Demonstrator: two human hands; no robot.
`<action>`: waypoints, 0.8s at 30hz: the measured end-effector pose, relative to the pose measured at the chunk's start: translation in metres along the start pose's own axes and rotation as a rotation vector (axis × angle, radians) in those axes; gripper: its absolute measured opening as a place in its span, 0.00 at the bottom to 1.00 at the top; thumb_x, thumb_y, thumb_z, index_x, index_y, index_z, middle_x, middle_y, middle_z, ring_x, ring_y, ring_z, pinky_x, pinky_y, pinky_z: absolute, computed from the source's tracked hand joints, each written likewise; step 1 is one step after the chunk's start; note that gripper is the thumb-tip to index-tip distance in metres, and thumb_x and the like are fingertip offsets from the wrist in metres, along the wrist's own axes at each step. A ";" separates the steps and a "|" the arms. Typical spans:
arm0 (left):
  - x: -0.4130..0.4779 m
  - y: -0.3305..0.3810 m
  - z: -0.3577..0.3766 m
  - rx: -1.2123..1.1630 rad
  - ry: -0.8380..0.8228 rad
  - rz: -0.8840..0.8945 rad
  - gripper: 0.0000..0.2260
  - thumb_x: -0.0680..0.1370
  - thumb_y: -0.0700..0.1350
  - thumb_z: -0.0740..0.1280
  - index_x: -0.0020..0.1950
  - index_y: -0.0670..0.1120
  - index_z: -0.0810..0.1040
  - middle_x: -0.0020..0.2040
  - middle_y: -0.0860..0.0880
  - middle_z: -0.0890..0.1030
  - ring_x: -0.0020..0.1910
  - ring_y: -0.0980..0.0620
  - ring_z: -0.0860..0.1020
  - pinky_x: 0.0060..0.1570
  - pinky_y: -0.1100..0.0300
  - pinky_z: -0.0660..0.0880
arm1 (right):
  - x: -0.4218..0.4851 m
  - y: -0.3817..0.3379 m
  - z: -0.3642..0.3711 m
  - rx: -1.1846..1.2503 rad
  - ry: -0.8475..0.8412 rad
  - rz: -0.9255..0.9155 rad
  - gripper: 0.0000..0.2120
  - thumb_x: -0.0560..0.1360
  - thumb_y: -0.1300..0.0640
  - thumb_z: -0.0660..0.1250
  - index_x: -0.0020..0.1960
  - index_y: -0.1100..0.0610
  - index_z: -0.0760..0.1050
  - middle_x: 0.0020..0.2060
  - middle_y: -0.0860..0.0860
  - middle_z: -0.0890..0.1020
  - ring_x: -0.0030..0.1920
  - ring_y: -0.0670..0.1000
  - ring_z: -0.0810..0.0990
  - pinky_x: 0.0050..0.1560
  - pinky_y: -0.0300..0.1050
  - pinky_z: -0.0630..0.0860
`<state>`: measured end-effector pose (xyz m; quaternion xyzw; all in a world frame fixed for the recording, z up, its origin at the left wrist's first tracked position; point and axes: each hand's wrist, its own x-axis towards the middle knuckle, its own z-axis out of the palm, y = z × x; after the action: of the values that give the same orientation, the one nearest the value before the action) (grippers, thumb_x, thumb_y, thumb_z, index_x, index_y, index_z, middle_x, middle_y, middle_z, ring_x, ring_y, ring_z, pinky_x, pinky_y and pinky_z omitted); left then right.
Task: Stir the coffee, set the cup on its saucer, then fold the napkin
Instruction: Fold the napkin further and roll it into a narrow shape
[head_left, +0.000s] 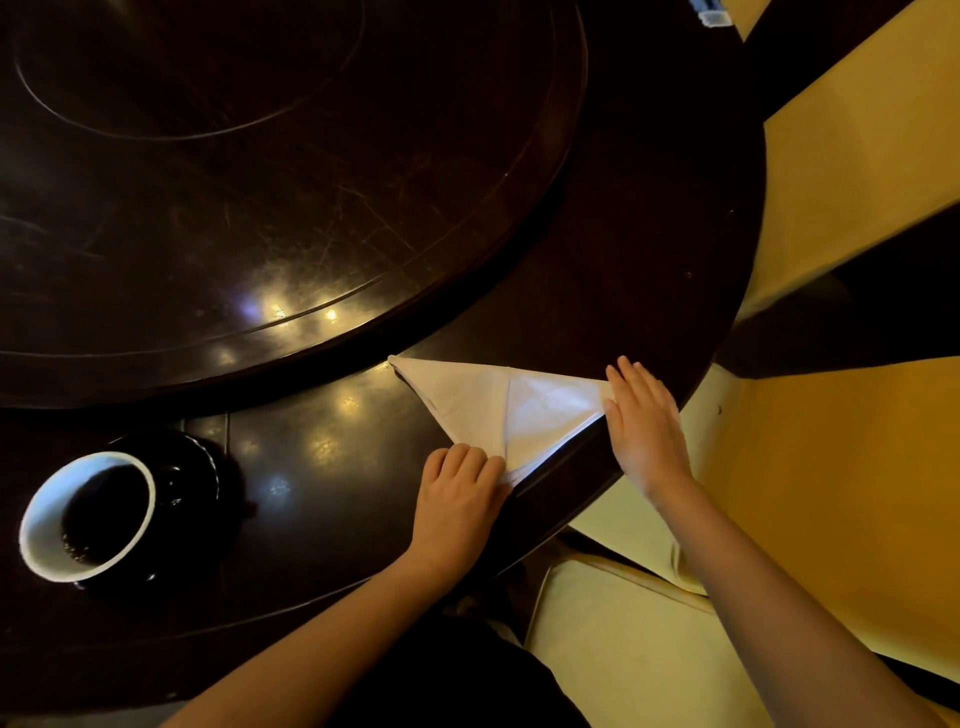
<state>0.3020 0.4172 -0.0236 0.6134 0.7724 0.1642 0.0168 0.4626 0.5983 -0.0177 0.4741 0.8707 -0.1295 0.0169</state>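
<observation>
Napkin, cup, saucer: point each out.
napkin (488, 410): head view, middle of the white folded triangle.
cup (44, 519): head view, white inner wall, left side.
saucer (192, 470): head view, dark rim right of the cup.

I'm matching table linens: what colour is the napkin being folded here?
Plain white, with no pattern visible. The napkin shows best in the head view.

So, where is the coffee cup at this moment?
In the head view the coffee cup stands at the lower left on its dark saucer, left of the left hand and the white napkin.
</observation>
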 end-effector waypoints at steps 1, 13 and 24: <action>-0.001 0.001 0.002 -0.003 -0.005 0.007 0.07 0.75 0.51 0.60 0.48 0.50 0.75 0.44 0.50 0.79 0.45 0.48 0.76 0.51 0.57 0.66 | -0.005 0.004 -0.001 0.047 0.043 -0.040 0.20 0.81 0.57 0.53 0.73 0.58 0.61 0.73 0.55 0.65 0.73 0.55 0.59 0.72 0.52 0.58; -0.002 0.005 -0.005 0.093 -0.086 0.077 0.06 0.73 0.51 0.66 0.43 0.49 0.75 0.41 0.50 0.79 0.43 0.49 0.78 0.49 0.53 0.75 | -0.021 0.023 -0.013 0.276 0.080 -0.042 0.14 0.75 0.60 0.67 0.60 0.58 0.74 0.54 0.55 0.76 0.55 0.54 0.72 0.50 0.40 0.70; -0.001 0.004 -0.015 0.091 -0.131 0.098 0.11 0.66 0.49 0.76 0.43 0.49 0.77 0.41 0.50 0.81 0.42 0.49 0.79 0.49 0.54 0.76 | -0.021 0.032 -0.038 0.482 -0.063 -0.079 0.03 0.77 0.61 0.62 0.50 0.56 0.72 0.43 0.53 0.80 0.43 0.49 0.79 0.39 0.36 0.74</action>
<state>0.3025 0.4133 -0.0087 0.6601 0.7452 0.0893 0.0312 0.5040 0.6067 0.0159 0.4260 0.8315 -0.3487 -0.0746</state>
